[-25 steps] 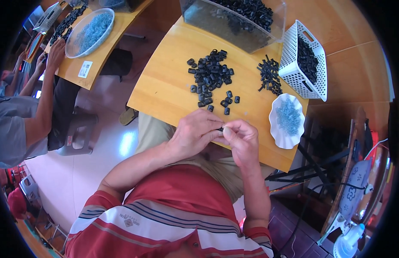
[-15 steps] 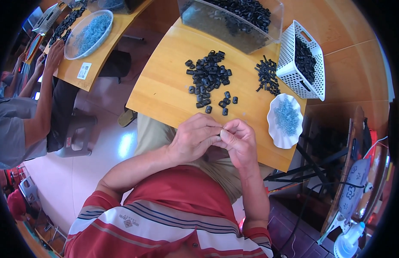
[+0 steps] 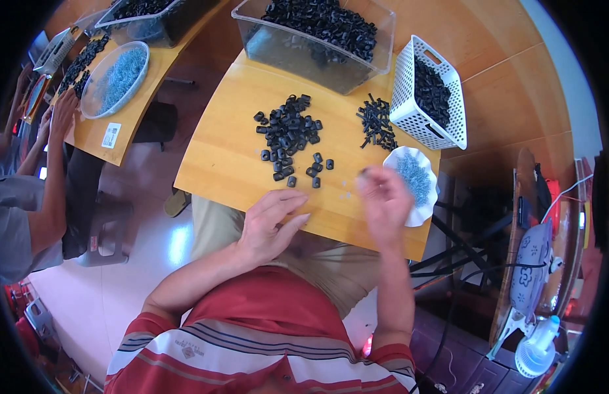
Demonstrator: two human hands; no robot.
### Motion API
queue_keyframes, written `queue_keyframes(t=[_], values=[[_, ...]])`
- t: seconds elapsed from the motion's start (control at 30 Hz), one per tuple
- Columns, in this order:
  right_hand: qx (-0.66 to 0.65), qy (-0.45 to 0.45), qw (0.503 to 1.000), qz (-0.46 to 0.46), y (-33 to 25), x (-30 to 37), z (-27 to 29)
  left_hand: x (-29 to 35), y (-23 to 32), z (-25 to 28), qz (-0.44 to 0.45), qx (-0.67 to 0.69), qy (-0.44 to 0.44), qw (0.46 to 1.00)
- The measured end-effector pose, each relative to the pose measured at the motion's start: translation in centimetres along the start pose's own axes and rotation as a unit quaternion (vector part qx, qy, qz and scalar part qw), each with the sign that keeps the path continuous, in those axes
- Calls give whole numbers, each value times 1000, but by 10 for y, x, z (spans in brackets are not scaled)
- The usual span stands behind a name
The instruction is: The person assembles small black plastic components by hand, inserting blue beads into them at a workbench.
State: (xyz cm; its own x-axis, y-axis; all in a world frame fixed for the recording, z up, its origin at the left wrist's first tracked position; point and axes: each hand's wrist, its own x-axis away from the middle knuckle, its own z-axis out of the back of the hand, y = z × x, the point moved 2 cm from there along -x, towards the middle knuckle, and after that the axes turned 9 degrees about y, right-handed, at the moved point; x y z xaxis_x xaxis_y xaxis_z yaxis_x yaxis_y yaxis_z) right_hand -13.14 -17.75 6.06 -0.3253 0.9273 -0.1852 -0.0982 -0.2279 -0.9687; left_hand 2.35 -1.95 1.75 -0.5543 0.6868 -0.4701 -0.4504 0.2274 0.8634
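My left hand (image 3: 273, 225) is at the table's front edge, its fingers stretched out and thumb apart, with nothing in it. To its right my right hand (image 3: 387, 200) is over the table, smeared by motion. Its fingers are pinched together, and a small dark piece (image 3: 363, 173) shows at their tips, too blurred to name more exactly. Beyond my left hand lies a loose pile of small black plastic parts (image 3: 288, 130) with holes. The white scalloped dish (image 3: 428, 213) holding tiny clear-blue pieces (image 3: 413, 177) is just right of my right hand.
A clear plastic bin (image 3: 304, 62) of black parts stands at the back. Right of it are black screw-like pieces (image 3: 377, 121) and a white perforated basket (image 3: 428, 128) with more. A few tiny clear bits (image 3: 344, 195) lie nearby. At left, another person works at a second table (image 3: 130, 115).
My hands have come apart from their shared pinch. My right hand has moved right toward the dish, and the left has opened and drawn back slightly left. The view has shifted a little.
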Motion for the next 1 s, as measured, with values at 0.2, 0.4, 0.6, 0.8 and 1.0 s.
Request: queue_keyframes(t=[0.2,0.4,0.6,0.8,1.0], values=[[319,219,890,243,-39,-130,61,2,2,-6,-31,10,-11,999],[328,-49,926,180,17,-76,14,10,-5,-4,1,15,-18,1000],[342,-207,908,126,29,-36,-25,9,-7,-3,-48,-6,-23,999],[390,-210,889,120,26,-35,-31,7,-2,-5,2,15,-25,1000],[375,-209,898,99,25,-22,-24,7,-5,-5,177,76,-54,980]])
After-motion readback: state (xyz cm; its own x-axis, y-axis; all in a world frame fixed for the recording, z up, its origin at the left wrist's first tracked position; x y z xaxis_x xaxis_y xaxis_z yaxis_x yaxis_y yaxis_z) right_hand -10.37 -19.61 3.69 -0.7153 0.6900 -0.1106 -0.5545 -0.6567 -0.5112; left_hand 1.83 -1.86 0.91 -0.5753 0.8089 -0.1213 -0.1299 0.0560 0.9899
